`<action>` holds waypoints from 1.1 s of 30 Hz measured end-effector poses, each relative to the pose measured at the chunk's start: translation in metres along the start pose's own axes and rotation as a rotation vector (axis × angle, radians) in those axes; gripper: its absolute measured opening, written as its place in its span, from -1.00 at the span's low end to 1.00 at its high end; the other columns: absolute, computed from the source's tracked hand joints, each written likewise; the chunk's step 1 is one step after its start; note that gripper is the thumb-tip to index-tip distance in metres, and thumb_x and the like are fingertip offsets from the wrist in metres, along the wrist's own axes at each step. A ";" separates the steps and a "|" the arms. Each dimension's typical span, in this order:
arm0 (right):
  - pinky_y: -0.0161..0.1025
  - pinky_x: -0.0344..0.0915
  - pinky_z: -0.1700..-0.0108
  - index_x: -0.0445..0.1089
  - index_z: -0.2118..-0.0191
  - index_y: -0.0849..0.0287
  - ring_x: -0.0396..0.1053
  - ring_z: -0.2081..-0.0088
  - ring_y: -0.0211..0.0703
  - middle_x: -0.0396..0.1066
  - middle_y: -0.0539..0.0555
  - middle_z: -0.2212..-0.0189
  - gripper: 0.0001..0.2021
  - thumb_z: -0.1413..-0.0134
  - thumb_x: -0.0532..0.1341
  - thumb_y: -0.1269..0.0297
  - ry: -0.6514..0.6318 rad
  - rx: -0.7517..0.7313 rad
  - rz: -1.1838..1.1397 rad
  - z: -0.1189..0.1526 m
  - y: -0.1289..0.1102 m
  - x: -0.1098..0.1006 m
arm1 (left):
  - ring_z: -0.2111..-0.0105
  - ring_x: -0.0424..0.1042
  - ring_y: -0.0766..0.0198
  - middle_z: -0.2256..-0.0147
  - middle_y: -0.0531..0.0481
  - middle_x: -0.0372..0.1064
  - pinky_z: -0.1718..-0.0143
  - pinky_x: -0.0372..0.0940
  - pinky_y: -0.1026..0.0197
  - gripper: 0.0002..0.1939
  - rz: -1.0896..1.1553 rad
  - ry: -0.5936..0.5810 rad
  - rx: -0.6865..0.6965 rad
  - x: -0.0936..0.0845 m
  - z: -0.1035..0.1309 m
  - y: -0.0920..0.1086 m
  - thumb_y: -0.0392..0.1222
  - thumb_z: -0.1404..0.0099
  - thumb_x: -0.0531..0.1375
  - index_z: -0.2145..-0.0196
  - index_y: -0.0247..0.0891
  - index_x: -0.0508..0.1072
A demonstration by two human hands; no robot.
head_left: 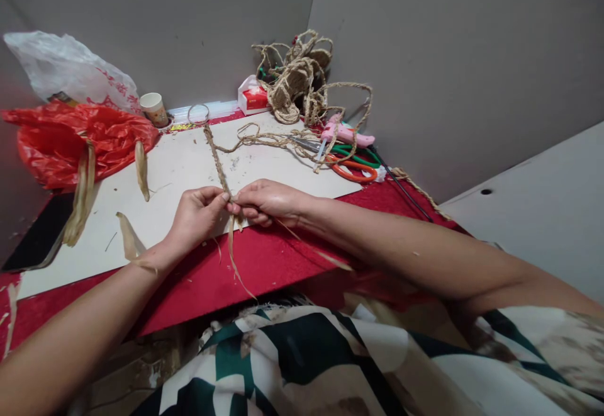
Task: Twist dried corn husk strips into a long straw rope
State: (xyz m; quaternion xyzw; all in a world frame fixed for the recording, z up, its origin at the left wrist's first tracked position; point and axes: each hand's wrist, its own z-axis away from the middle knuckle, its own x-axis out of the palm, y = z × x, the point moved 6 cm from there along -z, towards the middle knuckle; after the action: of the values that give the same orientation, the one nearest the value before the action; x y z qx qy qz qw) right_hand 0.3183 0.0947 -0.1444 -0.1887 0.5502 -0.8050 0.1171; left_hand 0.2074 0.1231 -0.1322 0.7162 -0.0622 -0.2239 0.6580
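Observation:
A narrow braided straw piece runs from a metal ring down to my two hands near the front edge of the white board. My left hand pinches its lower end between thumb and fingers. Right beside it, my right hand is closed at the same end, its fingertips meeting those of my left. Loose straw strands hang below the fingers over the red cloth, and another strand trails to the right under my right wrist. The exact hold of the right fingertips is partly hidden.
White board lies on red cloth. Left: red plastic bag, dark phone, dry husk strips. Back: paper cup, tissue pack, woven straw bundle. Right: pink glue gun, orange-handled scissors.

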 end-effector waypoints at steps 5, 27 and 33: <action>-0.43 0.14 0.70 0.30 0.49 0.27 0.25 0.73 -0.34 0.30 -0.03 0.73 -0.77 -0.15 0.01 0.41 0.167 -0.027 0.044 -0.002 0.003 0.005 | 0.64 0.20 0.47 0.62 0.08 0.34 0.59 0.09 0.39 -0.79 0.001 0.012 0.001 0.001 0.002 0.000 -0.15 -0.15 0.20 0.55 -0.34 0.41; -0.32 -0.17 0.64 0.07 0.69 0.18 -0.10 0.74 -0.39 -0.03 -0.11 0.82 -0.71 -0.01 0.01 0.35 0.229 -0.073 0.504 -0.007 -0.004 -0.003 | 0.46 0.31 0.33 0.49 0.05 0.34 0.40 0.22 0.30 -0.90 -0.168 -0.217 0.096 0.007 0.005 -0.001 -0.27 -0.10 0.13 0.42 -0.34 0.41; -0.34 -0.06 0.52 0.14 0.65 0.23 0.02 0.61 -0.37 0.05 -0.07 0.71 -0.74 -0.02 0.01 0.45 0.222 -0.192 0.887 -0.002 -0.023 0.008 | 0.50 0.28 0.35 0.50 0.04 0.36 0.48 0.17 0.33 -0.87 -0.084 -0.145 0.047 0.004 0.005 0.000 -0.25 -0.07 0.16 0.43 -0.35 0.45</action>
State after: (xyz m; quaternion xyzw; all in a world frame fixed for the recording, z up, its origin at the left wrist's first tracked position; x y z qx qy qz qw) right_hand 0.3107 0.1013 -0.1224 0.1421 0.6589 -0.6381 0.3721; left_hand 0.2089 0.1166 -0.1333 0.7155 -0.0851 -0.3009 0.6248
